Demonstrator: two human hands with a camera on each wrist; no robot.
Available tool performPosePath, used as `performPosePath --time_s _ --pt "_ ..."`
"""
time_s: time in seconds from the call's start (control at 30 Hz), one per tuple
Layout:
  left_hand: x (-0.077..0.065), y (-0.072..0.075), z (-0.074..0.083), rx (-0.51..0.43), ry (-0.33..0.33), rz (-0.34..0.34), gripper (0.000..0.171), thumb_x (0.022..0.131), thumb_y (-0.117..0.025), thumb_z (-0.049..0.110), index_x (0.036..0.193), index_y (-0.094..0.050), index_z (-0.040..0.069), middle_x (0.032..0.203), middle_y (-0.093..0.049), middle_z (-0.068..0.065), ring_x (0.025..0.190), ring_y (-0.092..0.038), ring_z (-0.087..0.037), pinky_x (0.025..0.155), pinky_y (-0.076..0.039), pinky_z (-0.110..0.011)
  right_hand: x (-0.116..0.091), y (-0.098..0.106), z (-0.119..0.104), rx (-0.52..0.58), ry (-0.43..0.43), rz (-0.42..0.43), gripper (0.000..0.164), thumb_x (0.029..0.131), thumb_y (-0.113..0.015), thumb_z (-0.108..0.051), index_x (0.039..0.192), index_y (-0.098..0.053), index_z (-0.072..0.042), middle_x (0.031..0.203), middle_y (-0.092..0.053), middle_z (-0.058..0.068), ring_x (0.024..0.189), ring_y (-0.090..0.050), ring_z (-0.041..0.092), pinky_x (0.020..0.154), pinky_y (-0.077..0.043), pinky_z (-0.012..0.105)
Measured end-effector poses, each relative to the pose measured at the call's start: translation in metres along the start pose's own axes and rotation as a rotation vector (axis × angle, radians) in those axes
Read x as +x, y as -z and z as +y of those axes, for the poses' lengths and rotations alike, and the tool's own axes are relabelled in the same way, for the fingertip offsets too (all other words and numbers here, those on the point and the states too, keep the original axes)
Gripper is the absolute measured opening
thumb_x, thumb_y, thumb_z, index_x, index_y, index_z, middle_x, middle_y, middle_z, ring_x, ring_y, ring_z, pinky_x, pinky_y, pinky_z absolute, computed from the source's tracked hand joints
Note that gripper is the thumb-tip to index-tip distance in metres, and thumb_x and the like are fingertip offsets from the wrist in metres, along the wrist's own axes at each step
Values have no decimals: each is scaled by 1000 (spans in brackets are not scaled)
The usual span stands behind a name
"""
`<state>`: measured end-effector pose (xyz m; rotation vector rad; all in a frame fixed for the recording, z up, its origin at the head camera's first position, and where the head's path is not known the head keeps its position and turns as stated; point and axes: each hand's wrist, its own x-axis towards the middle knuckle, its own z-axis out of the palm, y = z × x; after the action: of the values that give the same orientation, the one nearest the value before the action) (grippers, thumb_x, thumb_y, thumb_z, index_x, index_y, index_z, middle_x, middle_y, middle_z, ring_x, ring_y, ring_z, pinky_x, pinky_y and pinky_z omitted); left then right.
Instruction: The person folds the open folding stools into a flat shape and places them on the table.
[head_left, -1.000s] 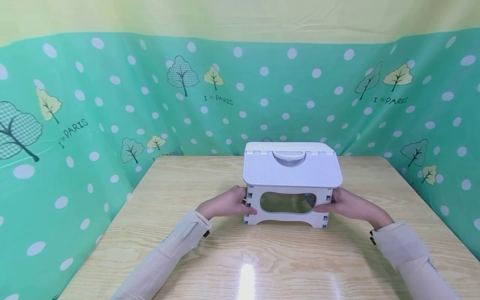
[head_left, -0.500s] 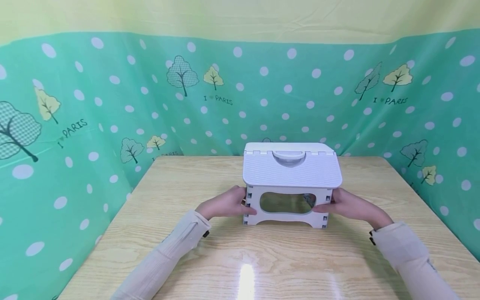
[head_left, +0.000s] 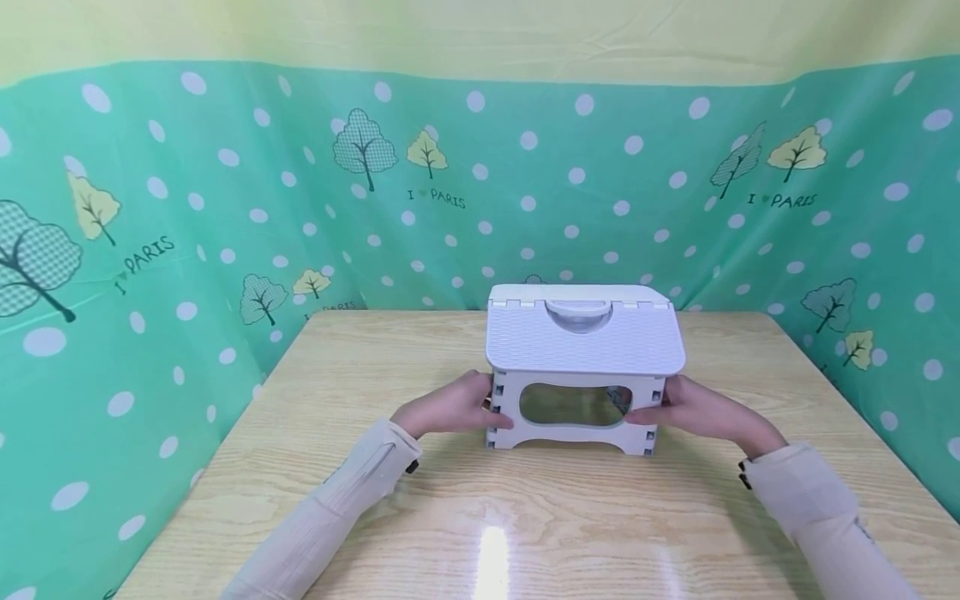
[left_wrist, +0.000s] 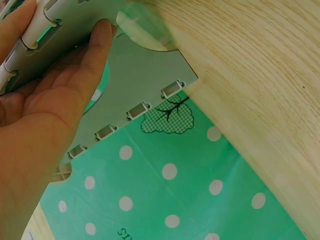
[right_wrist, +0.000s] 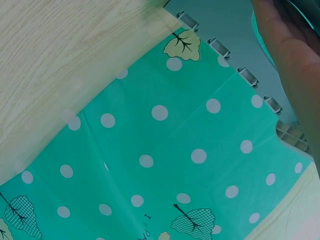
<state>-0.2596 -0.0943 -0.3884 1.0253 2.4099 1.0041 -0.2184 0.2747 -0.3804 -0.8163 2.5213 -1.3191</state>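
Observation:
A white plastic folding stool [head_left: 585, 350] stands upright on the wooden table, its legs spread and its carry handle [head_left: 579, 311] set in the textured top. My left hand [head_left: 456, 405] grips its left side, the thumb lying against the front leg panel and the fingers reaching behind it. On the other side my right hand [head_left: 701, 408] holds the stool likewise, its thumb at the edge of the oval cut-out. The left wrist view shows the left fingers [left_wrist: 95, 55] along the inside of the leg panels. Most of the right fingers are cut off in the right wrist view.
The light wooden table [head_left: 375, 358] reaches to a green dotted curtain [head_left: 420, 225] at the back and both sides, printed with trees. A bright light reflection lies on the tabletop in front of the stool.

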Motion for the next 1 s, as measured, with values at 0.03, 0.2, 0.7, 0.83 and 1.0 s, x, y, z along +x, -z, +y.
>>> performPosePath --time_s 0.03,0.2,0.7,0.83,1.0 --pt "0 0 0 2 1 -1 44 89 -76 16 129 -60 8 110 -73 -1 91 -69 -5 78 -57 -22 0 0 0 2 2 -1 89 87 -78 -17 153 -19 -17 139 -43 17 116 -49 39 87 -52 27" --pt "0 0 -2 3 2 -5 46 89 -76 16 129 -59 3 109 -73 -1 91 -69 -4 78 -57 -22 0 -1 1 13 6 -6 88 87 -78 -17 153 -20 -15 138 -44 17 116 -49 39 87 -52 27" --pt "1 0 -2 -9 -9 -12 48 89 -76 14 132 -57 3 111 -72 -2 92 -69 -5 78 -57 -22 1 0 -1 8 23 -7 85 88 -77 -15 151 -20 -16 132 -46 20 111 -50 36 86 -52 27" --pt "1 0 -1 -5 -4 -12 48 89 -76 14 132 -57 3 111 -72 -2 92 -69 -5 78 -57 -22 2 0 0 9 27 -11 81 89 -76 -15 149 -22 -16 124 -49 21 105 -53 30 83 -53 28" --pt "1 0 0 1 -4 -12 47 89 -76 13 131 -57 2 110 -72 -3 91 -69 -5 78 -58 -22 2 1 1 9 20 -17 80 89 -76 -15 149 -24 -17 123 -50 20 104 -54 27 83 -53 29"
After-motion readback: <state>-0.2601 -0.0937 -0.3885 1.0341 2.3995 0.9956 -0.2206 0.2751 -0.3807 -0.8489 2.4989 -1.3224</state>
